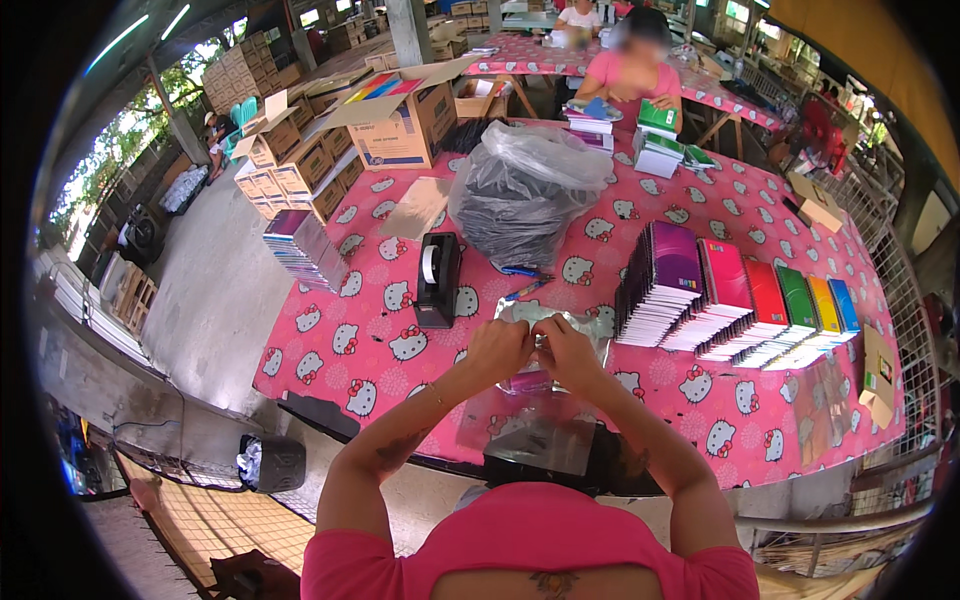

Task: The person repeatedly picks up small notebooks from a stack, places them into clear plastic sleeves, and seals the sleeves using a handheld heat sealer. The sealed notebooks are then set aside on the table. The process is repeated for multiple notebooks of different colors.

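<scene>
My left hand (503, 346) and my right hand (562, 346) meet at the near side of the table, fingers pinched together on clear plastic film (592, 328). Something purple (532, 381) shows through the film below my hands; its kind is unclear. More clear plastic (545, 447) hangs over the table edge in front of me. To the left of my hands stands a black tape dispenser (436, 290) with a pale roll. Just beyond the film lie two pens (526, 272). Several rows of spiral notebooks (672, 258), purple, pink, red, green, yellow and blue, stand on the right.
A big clear bag of black items (520, 205) sits mid-table. Another notebook stack (303, 248) stands at the left edge, near cardboard boxes (405, 125). Across the table, a person in pink (632, 78) sits behind stacked notebooks (658, 150). A bin (275, 464) stands on the floor.
</scene>
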Tool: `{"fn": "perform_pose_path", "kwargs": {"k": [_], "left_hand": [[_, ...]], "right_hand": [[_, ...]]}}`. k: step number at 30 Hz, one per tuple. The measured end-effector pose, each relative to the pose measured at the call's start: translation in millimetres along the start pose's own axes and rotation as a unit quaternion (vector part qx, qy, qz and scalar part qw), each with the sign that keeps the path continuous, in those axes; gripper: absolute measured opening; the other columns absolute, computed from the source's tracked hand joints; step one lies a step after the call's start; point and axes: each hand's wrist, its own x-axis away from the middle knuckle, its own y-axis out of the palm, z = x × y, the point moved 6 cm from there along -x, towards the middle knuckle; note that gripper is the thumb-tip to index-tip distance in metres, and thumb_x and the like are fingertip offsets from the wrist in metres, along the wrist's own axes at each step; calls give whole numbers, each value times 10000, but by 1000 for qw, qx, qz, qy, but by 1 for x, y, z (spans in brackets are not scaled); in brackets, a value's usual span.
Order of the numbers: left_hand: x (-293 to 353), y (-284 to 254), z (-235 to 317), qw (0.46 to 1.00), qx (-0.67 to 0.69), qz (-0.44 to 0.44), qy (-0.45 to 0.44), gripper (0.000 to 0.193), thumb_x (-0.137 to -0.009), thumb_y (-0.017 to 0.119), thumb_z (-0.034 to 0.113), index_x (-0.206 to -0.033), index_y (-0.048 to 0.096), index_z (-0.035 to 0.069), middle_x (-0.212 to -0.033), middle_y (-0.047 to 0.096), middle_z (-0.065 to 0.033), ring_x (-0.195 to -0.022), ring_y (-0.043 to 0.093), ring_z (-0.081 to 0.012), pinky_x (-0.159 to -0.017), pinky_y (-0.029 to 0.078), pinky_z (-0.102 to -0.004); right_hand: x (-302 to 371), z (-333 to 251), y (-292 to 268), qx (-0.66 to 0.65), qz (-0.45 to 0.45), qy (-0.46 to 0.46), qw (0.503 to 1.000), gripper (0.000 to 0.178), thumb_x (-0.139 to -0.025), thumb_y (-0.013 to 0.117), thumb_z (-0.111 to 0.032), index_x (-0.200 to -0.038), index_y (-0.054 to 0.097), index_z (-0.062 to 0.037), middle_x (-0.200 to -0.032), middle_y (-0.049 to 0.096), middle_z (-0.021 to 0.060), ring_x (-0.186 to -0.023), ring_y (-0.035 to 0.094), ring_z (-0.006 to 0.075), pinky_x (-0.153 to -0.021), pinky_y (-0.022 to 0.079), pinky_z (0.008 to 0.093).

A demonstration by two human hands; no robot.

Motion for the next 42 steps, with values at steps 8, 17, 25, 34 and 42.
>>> {"fn": "perform_pose_path", "kwargs": {"k": [8,17,25,34,42], "left_hand": [[-10,50,-79,858,475,-140,-135,253,-846,790,246,-992,669,78,-838,639,-26,-773,589,-103,-658,471,-269],[40,0,-246,828,371,172,-383,236,-889,728,261,-1012,697,63,-742,569,12,-625,518,-91,-583,469,-277],[93,37,-257,791,420,321,-309,124,-879,703,183,-937,700,73,-755,677,-31,-629,614,-150,-572,497,-319],[-27,-48,-18,964,110,-160,181,194,-827,723,246,-900,700,67,-813,702,-119,-766,694,-322,-676,528,-407],[-38,95,-116,723,514,-453,-84,282,-910,706,279,-951,686,1,-971,661,8,-940,586,-121,-831,440,-264]], "right_hand": [[-9,55,12,-149,-8,56,987,534,-758,820,-169,-1199,538,-64,-1151,575,134,-1070,599,277,-829,513,400],[-8,57,19,-197,10,100,975,463,-796,796,-165,-1171,557,-40,-1123,572,67,-1054,553,187,-913,464,331],[-9,52,22,-226,-2,113,968,475,-781,776,-150,-1189,553,-52,-1160,558,112,-1094,546,241,-953,459,377],[-3,59,22,-209,35,111,971,481,-771,771,-123,-1185,534,-57,-1129,559,119,-1083,551,239,-942,458,361],[-3,51,26,-260,7,128,957,529,-792,778,-138,-1243,515,-52,-1156,539,70,-1060,520,186,-916,450,340]]}}
